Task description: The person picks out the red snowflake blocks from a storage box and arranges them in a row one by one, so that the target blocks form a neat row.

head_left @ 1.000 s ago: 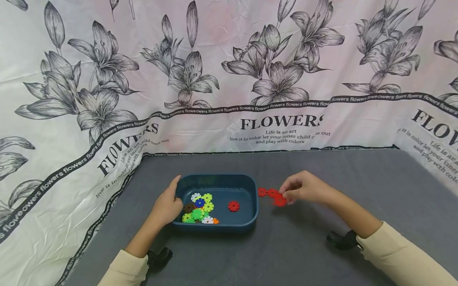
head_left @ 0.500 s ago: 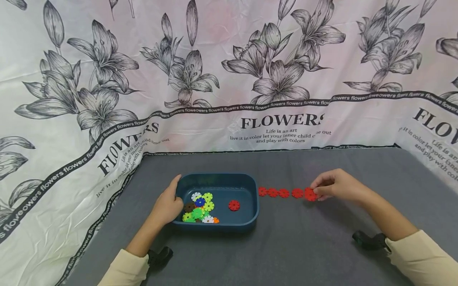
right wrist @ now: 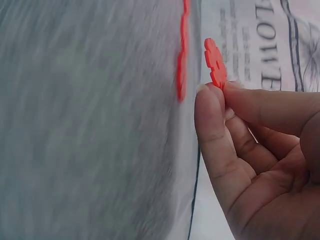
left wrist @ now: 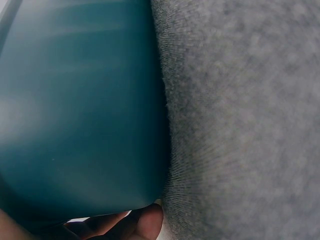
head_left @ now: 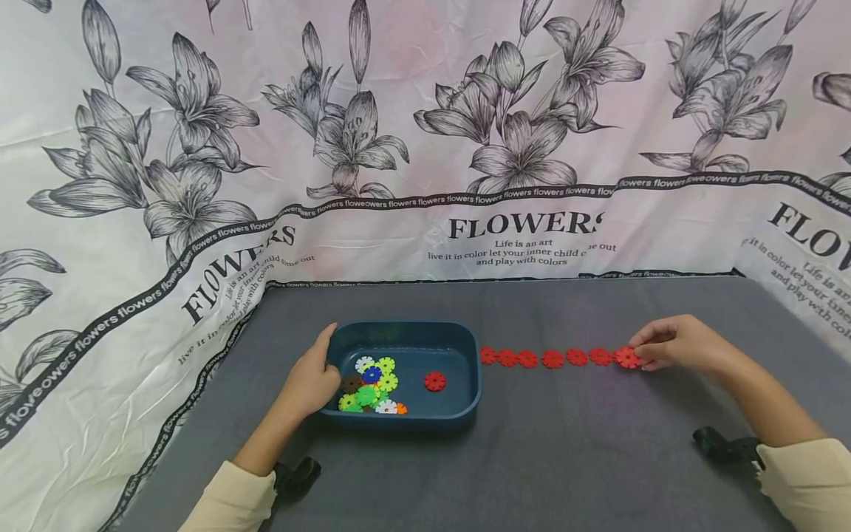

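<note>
At the left end of a dark blue plastic tub (head_left: 402,420), my left hand (head_left: 311,383) grips the wall. In the left wrist view the tub's side (left wrist: 85,110) fills the left half, with curled fingertips (left wrist: 150,221) at its lower edge. My right hand (head_left: 685,343) pinches a red notched disc (head_left: 627,357) between thumb and fingertips, at the right end of a row of red discs (head_left: 552,359) on the table. The right wrist view shows the pinched disc (right wrist: 216,63) tilted on edge, apart from the blurred row (right wrist: 181,75).
Several green, white, blue, brown and orange discs (head_left: 367,397) lie heaped in the tub's left part. A single red disc (head_left: 435,381) lies in its right part. A grey cloth covers the table (head_left: 532,473). Behind stands a white floral curtain (head_left: 372,244).
My right hand has moved right along the table, and the red row now reaches further right, with more discs laid flat. The left hand and tub have stayed put.
</note>
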